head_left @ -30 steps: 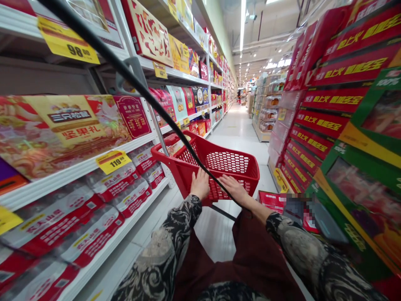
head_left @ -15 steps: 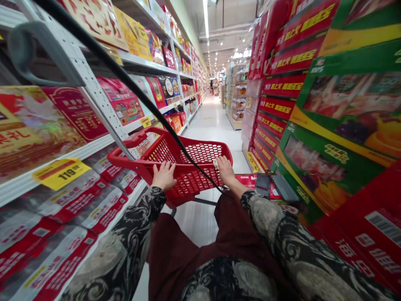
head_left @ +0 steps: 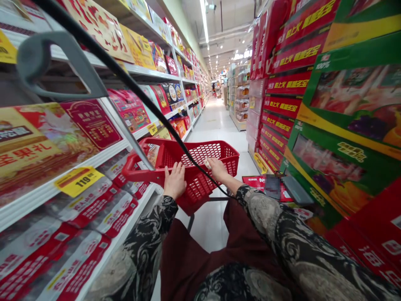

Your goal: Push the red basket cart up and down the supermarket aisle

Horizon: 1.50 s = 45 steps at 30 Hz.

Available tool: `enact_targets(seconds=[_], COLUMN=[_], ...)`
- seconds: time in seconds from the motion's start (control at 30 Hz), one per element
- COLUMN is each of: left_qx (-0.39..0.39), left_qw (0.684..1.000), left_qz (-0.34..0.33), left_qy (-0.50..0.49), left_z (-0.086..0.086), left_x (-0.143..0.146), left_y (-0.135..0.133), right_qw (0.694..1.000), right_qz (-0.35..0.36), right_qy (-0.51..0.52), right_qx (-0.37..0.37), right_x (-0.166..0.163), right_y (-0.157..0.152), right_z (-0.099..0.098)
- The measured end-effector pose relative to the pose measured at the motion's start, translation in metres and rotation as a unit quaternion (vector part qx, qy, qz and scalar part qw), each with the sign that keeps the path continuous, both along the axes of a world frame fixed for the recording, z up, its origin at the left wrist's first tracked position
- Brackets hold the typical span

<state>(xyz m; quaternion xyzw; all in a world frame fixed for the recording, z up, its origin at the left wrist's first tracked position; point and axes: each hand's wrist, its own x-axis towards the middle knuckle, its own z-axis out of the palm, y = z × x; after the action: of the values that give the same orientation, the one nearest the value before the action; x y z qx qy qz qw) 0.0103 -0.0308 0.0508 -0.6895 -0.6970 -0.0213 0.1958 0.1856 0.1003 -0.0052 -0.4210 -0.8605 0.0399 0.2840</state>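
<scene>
1. Left hand (head_left: pixel 174 180): the grip is open. The palm lies flat against the near wall of the red basket (head_left: pixel 230 161), with the fingers spread and pointing up toward the rim. It holds nothing.
2. Right hand (head_left: pixel 216 168): it rests on the near rim of the basket, just to the right of the left hand, with the fingers bent over the edge. A small pale spot shows at the fingertips, and you cannot tell what it is. You also cannot tell whether this grip is closed round the rim.
3. The basket stands low in the aisle, in front of your knees. It is tilted, and its left end is close to the lower shelf (head_left: pixel 40 196). A grey handle (head_left: pixel 59 62) on a bar rises from that end toward your head.
4. A black cable (head_left: pixel 125 79) runs down from the upper left, crosses the basket between your hands and passes by the right wrist.
5. Hazards, as a judgement:
   - A flat left palm secures nothing, so the tilted basket may tip or slide away.
   - The cable may catch on the right wrist or on the grey handle.
   - The left end of the basket may scrape the wrapped packs (head_left: pixel 106 213) or the price tag (head_left: pixel 78 180).
   - Your right sleeve is near the stacked cartons (head_left: pixel 344 125) and the red box (head_left: pixel 255 182) on the floor, and a wide elbow may strike them.
</scene>
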Motion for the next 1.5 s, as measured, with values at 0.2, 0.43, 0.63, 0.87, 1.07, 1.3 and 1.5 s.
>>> enact_targets(seconds=[0.2,0.43,0.63,0.87,1.07,1.3,1.5], left_qx=[0.021,0.144,0.265,0.169,0.168,0.163,0.156], left_qw=[0.999,0.982,0.952,0.977,0.977,0.976,0.978], left_qz=[0.005,-0.085,0.093,0.097,0.082,0.117,0.097], left_qy=[-0.031,-0.086,-0.125,-0.090,-0.106,-0.088,-0.101], left_z=[0.004,0.009,0.025,0.034,0.043,0.052,0.039], left_x=[0.006,-0.005,-0.040,-0.032,-0.039,-0.046,-0.050], left_y=[-0.006,-0.027,-0.052,-0.050,-0.048,-0.053,-0.056], right_qw=[0.999,0.989,0.991,0.973,0.929,0.886,0.853], right_qz=[0.004,0.137,0.080,0.184,0.186,0.272,0.348], right_qy=[0.032,0.056,0.100,0.140,0.245,0.099,-0.006], right_qx=[-0.016,0.004,-0.033,0.024,0.207,0.364,0.389], right_x=[-0.004,-0.068,-0.058,-0.104,-0.105,-0.113,-0.099], right_y=[0.007,-0.029,-0.022,-0.061,-0.075,-0.064,-0.050], right_z=[0.007,0.030,0.031,0.049,0.134,0.234,0.146])
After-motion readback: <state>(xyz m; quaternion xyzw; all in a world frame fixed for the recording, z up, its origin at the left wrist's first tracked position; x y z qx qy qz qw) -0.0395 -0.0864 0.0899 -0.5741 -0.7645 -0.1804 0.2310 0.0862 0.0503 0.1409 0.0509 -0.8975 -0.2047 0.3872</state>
